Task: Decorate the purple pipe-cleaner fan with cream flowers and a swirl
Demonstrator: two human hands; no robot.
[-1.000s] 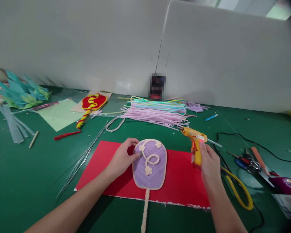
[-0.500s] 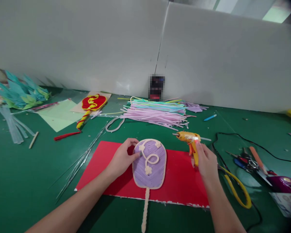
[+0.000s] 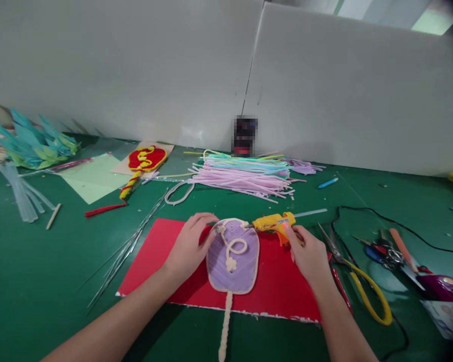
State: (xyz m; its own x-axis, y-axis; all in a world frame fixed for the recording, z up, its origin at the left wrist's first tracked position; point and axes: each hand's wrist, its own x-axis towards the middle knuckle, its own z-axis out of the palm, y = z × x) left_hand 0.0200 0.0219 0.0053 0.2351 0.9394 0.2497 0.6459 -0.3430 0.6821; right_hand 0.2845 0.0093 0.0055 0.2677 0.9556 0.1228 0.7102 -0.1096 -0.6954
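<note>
A purple hand fan [image 3: 234,281] with a cream border, a curled stem, small flowers and a twisted cream handle lies on a red board [image 3: 283,291]. My left hand [image 3: 191,244] grips its upper left edge, thumb near one flower. In my right hand [image 3: 309,256] is a yellow hot glue gun [image 3: 272,221], a clear glue stick poking out of its back. Its nozzle meets, or nearly meets, the flower at the fan's upper right; I cannot tell whether they touch.
Behind the board lies a heap of pastel pipe cleaners [image 3: 245,176]. Yellow-handled scissors [image 3: 366,286], pliers and a black cord [image 3: 392,229] occupy the right side. A red and yellow fan [image 3: 147,160] and thin wires [image 3: 132,241] lie to the left.
My right hand has moved left with the glue gun, bringing its nozzle to the fan's upper right flower. My left hand still holds the fan's edge, its thumb shifted slightly upward.
</note>
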